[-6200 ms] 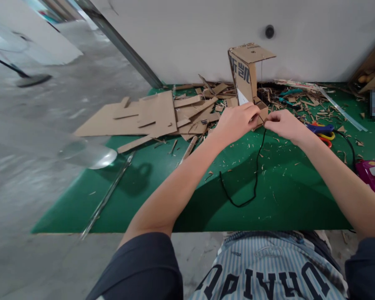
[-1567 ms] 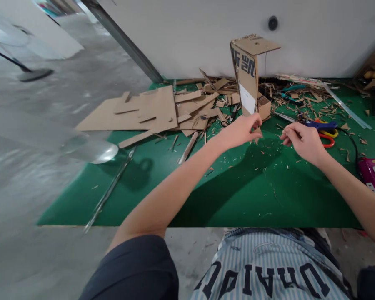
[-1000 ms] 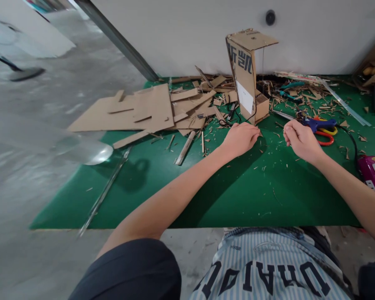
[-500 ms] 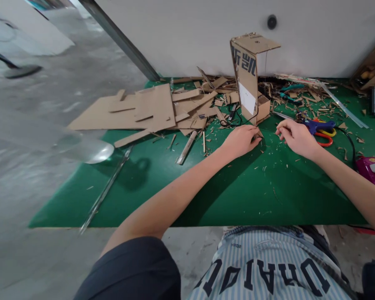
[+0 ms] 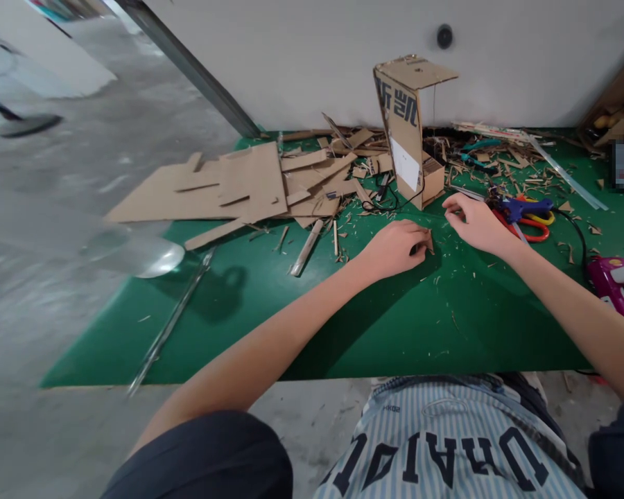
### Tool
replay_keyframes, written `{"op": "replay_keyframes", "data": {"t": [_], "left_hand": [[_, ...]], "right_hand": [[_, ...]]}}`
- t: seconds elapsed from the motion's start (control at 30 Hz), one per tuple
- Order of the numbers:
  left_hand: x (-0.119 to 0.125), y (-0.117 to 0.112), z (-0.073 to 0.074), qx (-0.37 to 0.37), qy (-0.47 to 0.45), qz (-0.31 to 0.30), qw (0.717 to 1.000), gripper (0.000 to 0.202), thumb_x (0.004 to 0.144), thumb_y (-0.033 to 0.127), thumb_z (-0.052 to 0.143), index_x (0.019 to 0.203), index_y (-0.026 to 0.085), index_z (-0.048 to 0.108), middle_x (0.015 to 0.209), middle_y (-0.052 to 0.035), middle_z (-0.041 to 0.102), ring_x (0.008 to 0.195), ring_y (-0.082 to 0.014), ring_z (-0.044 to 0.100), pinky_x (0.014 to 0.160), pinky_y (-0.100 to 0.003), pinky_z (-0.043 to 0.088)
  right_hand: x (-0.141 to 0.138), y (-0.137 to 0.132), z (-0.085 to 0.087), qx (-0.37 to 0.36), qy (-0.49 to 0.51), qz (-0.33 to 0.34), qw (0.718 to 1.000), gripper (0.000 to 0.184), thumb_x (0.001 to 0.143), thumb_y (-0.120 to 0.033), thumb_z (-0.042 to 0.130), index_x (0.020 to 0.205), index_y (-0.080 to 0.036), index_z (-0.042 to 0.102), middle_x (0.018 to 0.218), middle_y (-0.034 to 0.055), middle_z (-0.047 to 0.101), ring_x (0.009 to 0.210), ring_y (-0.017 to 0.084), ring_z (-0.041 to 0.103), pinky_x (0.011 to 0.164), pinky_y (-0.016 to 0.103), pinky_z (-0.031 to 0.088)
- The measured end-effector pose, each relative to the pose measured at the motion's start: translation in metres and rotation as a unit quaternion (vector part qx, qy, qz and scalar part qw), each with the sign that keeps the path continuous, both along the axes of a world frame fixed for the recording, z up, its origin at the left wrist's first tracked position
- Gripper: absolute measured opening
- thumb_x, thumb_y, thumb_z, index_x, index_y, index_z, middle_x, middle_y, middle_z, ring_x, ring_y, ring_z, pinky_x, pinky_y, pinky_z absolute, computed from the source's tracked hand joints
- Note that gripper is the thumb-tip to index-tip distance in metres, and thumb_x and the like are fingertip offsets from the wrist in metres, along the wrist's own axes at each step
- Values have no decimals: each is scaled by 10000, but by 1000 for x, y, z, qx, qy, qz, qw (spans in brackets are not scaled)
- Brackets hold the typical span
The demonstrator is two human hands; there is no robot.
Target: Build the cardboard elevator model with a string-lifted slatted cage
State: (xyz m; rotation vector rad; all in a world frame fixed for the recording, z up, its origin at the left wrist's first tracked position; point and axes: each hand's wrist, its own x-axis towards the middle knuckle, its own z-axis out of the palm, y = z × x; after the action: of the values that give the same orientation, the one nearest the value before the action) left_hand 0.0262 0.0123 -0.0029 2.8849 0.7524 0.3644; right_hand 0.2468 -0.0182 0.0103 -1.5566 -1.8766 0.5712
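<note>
My left hand is closed, pinching a small cardboard piece just above the green tabletop. My right hand is to the right of it, its fingers loosely curled with a gap to the thumb, and nothing shows between them. Behind both hands stands an upright cardboard structure with a flat top flap and a small box at its foot. Scissors with red and yellow handles and a blue-handled tool lie just beyond my right hand.
Cardboard sheets and strips cover the table's back left. Scraps surround teal-handled pliers at the back. A magenta device with a black cord sits at the right. A clear strip and a clear rounded object are at the left.
My right hand has moved a little left and up toward the cardboard structure, its thumb and fingers parting. The left hand has drawn slightly away from the structure's foot with the small cardboard piece.
</note>
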Motion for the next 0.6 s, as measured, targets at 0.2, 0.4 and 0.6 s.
{"op": "replay_keyframes", "data": {"t": [0.2,0.4,0.6], "left_hand": [[-2,-16,15,-16,37,0,999,235,910,213,540,972,217,767,1045,-51,770,1043,-245,695,944,-405,510],[-9,-12,13,6,53,9,999,272,921,239,529,1093,225,740,1180,-76,727,1128,-254,648,959,-406,460],[-24,-1,26,-21,98,48,994,294,868,308,582,1114,209,709,1125,-100,698,1125,-285,610,969,-436,462]], "right_hand": [[-7,8,-16,29,-72,-5,997,317,950,-169,444,1131,-141,704,1110,126,723,1009,225,654,945,382,495],[-18,6,-12,45,-302,63,950,407,1024,-282,418,1315,-256,701,1340,97,642,1187,326,504,947,457,377],[-20,6,-7,86,-401,102,906,429,1024,-174,360,1264,-229,712,1263,84,702,1142,291,503,953,459,288]]}}
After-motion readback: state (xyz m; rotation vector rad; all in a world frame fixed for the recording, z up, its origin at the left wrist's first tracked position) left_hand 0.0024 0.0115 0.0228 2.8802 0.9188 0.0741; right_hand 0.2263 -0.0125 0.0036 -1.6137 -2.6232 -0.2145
